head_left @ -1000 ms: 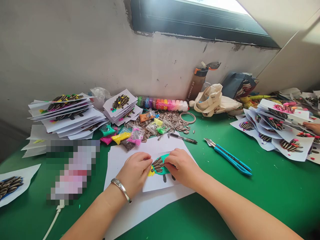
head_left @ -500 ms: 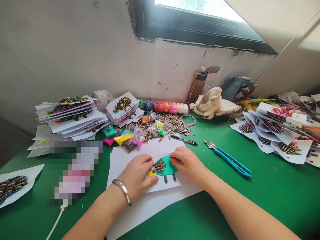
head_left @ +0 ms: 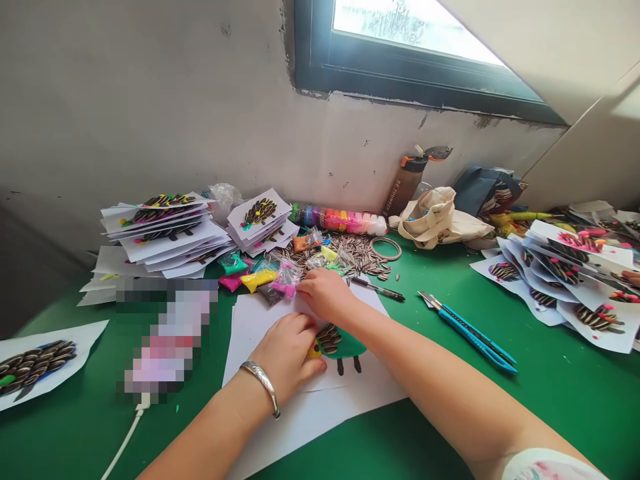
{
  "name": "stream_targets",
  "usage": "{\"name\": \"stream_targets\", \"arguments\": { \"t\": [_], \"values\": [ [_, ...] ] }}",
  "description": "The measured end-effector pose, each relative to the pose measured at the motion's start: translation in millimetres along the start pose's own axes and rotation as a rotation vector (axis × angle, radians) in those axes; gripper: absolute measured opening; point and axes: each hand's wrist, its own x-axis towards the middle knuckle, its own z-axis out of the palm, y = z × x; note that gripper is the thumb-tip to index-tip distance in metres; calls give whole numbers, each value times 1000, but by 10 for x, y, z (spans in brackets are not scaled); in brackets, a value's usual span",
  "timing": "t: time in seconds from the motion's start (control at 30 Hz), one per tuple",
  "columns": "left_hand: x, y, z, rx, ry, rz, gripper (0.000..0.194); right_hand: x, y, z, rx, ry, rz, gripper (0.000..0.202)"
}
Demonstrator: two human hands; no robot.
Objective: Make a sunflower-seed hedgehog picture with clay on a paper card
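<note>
A green clay shape (head_left: 353, 345) with striped seeds (head_left: 330, 339) pressed on it, a yellow part and two dark legs lies on white paper (head_left: 265, 427). My left hand (head_left: 290, 347) rests at its yellow end, fingers apart, holding nothing that shows. Above the clay shape, my right hand (head_left: 323, 290) reaches across to the small clay bags, beside the pink one (head_left: 287, 279). Its fingertips are bent down and partly hidden, so what they touch is unclear. Loose seeds (head_left: 357, 252) are heaped just behind it.
A pen (head_left: 377, 289) and a blue cutter (head_left: 473, 333) lie to the right. Stacked seed pictures stand left (head_left: 170, 250) and right (head_left: 565, 267). Behind are a bottle (head_left: 404, 187) and a cloth bag (head_left: 435, 220). Another person's hand (head_left: 633, 277) shows at the right edge.
My right hand has moved from the right end of the clay shape, up and left to the clay bags. My left hand stays at the yellow end. The whole view has shifted slightly.
</note>
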Motion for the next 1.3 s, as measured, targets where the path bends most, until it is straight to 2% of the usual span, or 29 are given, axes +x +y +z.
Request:
{"name": "stream_targets", "arguments": {
  "t": [0.27,0.37,0.47,0.57,0.63,0.77,0.9,1.1,1.3],
  "values": [
    [-18,32,-9,24,16,-11,24,-25,12,18,-104,-19,-26,9],
    [-21,33,-9,42,22,-11,21,-146,62,-25,-142,-6,-2,13],
    [-19,14,12,42,40,2,23,-388,141,-134,-146,41,72,18],
    [-14,-1,33,35,40,11,23,-735,181,-294,53,223,217,19],
    [-11,-2,41,35,43,17,23,-964,156,-383,241,265,264,16],
    [-11,4,52,39,48,27,23,-1248,8,-431,564,165,310,14],
    [-14,1,64,40,48,35,21,-1277,-110,-380,630,51,303,16],
    [-5,-5,58,35,51,46,18,-1226,-125,-291,558,133,226,15],
    [-7,11,44,18,38,28,20,-1227,-144,-221,517,135,203,17]
  ]
}}
